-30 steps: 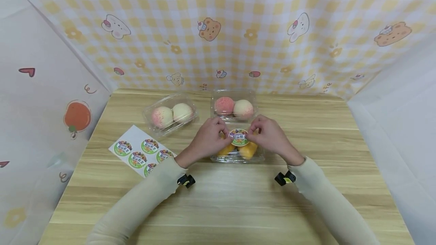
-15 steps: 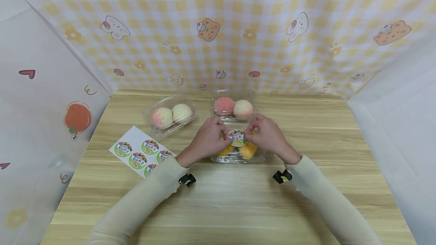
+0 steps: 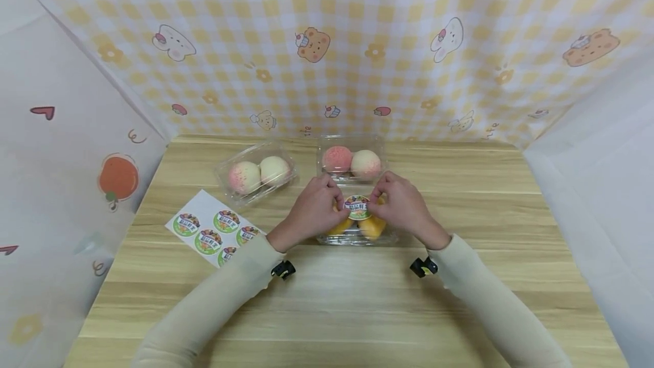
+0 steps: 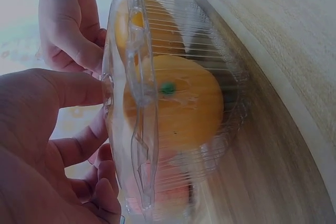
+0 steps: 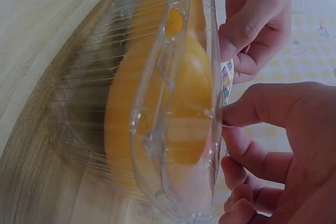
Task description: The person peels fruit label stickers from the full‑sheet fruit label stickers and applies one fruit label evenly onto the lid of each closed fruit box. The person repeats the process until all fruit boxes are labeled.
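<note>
A round printed sticker (image 3: 357, 207) lies between my two hands, close over the lid of a clear plastic clamshell box (image 3: 357, 238). My left hand (image 3: 318, 204) pinches the sticker's left edge between thumb and fingertip. At its right edge my right hand (image 3: 403, 203) pinches it the same way; the right wrist view shows the sticker (image 5: 227, 81) edge-on between both hands, right at the lid. Inside the box are orange fruits; one orange (image 4: 176, 103) with a small green stem spot shows in the left wrist view.
Behind stands a clear box with two pink-and-cream peaches (image 3: 337, 160); a similar tilted box holds two more peaches (image 3: 244, 178) to the left. A white sheet of round stickers (image 3: 208, 240) lies at front left, partly under my left sleeve. A checked curtain (image 3: 378, 84) hangs behind the table.
The sticker shifts slightly left, then a little back right, turning more level over the lid. My right hand has come slightly left. The boxes and sheet stay put.
</note>
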Demonstrator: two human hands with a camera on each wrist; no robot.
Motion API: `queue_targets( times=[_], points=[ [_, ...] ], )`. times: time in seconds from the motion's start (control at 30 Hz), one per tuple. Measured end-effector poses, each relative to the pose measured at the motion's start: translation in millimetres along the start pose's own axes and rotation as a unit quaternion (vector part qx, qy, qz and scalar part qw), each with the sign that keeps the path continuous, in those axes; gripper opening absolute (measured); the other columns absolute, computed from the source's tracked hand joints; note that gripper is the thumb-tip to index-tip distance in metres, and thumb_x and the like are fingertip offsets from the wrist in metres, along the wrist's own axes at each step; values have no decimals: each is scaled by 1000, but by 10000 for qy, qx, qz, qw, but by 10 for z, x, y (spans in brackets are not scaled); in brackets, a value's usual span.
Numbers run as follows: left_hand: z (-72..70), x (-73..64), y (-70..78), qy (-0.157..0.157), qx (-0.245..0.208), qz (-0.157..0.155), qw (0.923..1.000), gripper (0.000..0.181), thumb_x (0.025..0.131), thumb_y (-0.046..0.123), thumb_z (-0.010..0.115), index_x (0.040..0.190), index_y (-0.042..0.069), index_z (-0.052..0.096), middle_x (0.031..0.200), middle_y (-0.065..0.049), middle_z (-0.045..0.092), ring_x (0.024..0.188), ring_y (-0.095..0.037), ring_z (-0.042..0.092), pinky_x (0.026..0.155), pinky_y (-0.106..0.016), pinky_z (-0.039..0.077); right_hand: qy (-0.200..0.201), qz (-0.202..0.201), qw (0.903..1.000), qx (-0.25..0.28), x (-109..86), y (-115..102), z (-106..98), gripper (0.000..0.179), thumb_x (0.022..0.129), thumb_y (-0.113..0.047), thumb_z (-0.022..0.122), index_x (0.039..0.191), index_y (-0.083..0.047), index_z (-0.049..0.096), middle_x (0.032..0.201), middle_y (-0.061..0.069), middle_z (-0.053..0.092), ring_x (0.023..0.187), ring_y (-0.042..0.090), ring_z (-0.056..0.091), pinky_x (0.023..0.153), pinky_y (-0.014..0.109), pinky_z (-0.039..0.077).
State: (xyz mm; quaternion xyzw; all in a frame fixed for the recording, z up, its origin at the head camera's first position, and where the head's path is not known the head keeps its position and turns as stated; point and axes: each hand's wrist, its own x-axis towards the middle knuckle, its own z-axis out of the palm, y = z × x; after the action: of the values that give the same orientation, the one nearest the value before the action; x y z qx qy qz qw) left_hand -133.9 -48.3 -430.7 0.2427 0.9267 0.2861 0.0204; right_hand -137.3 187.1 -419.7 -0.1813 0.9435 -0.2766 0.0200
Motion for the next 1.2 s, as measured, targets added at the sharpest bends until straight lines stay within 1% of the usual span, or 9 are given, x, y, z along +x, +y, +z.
queue_targets(
  times=[0.23, 0.43, 0.47, 0.53, 0.67, 0.77, 0.83, 0.97, 1.2],
  points=[
    [-4, -24, -2, 40, 31, -150, 9999, 23, 92, 25, 87, 82, 15, 69, 110, -5, 60, 104, -28, 57, 85, -41, 49, 148, -78, 9998, -72, -14, 3, 45, 14, 88, -17, 86, 78, -12, 77, 98, 5, 64, 83, 24, 58, 72, 40, 50],
    [9, -67, -28, 126, 53, -204, 9997, 24, 93, 28, 88, 96, 11, 72, 112, -7, 60, 100, -27, 55, 81, -39, 49, 339, -155, 9992, -127, -37, 14, 82, 14, 88, -20, 90, 83, -11, 79, 100, 5, 65, 87, 25, 61, 74, 42, 53],
    [12, -73, -31, 164, 57, -183, 9997, 24, 93, 28, 88, 98, 11, 73, 112, -7, 60, 100, -27, 55, 80, -39, 48, 383, -201, 9990, -133, -46, 15, 85, 15, 88, -20, 90, 85, -10, 80, 101, 5, 65, 89, 26, 62, 76, 43, 54],
    [27, -84, -41, 299, 74, -28, 9995, 26, 92, 27, 89, 104, 9, 75, 114, -8, 61, 100, -28, 56, 80, -40, 49, 512, -380, 9979, -138, -64, 29, 98, 15, 88, -20, 90, 89, -9, 80, 104, 7, 66, 93, 29, 63, 80, 46, 55],
    [50, -98, -40, 576, 98, 429, 9974, 29, 94, 26, 87, 116, 9, 78, 122, -12, 62, 107, -32, 58, 86, -44, 52, 718, -924, 9931, -92, -105, 48, 116, 20, 88, -19, 89, 102, -7, 82, 116, 11, 68, 105, 34, 62, 88, 50, 54],
    [65, -95, -34, 723, 5, 728, 9947, 30, 95, 26, 87, 119, 11, 79, 127, -13, 62, 112, -33, 58, 92, -48, 52, 760, -1296, 9887, -5, -120, 56, 122, 24, 88, -18, 92, 108, -6, 84, 121, 12, 68, 109, 36, 59, 90, 50, 51],
    [78, -85, -33, 785, -107, 847, 9932, 29, 95, 26, 88, 119, 11, 81, 127, -13, 63, 113, -33, 57, 93, -48, 51, 769, -1429, 9867, 52, -130, 59, 124, 26, 87, -18, 95, 109, -7, 86, 122, 12, 68, 110, 36, 58, 90, 50, 50],
    [100, -67, -43, 737, -244, 870, 9932, 28, 94, 28, 90, 117, 14, 83, 128, -12, 64, 114, -32, 56, 94, -48, 48, 757, -1487, 9859, 150, -134, 68, 157, 25, 87, -19, 97, 109, -10, 88, 124, 13, 69, 114, 36, 56, 93, 51, 47],
    [126, -59, -64, 574, -126, 691, 9959, 24, 95, 31, 90, 114, 16, 85, 130, -11, 64, 117, -34, 54, 96, -50, 47, 719, -1447, 9868, 58, -131, 59, 191, 24, 89, -22, 96, 109, -12, 89, 129, 15, 70, 117, 37, 53, 96, 53, 46]
  ],
)
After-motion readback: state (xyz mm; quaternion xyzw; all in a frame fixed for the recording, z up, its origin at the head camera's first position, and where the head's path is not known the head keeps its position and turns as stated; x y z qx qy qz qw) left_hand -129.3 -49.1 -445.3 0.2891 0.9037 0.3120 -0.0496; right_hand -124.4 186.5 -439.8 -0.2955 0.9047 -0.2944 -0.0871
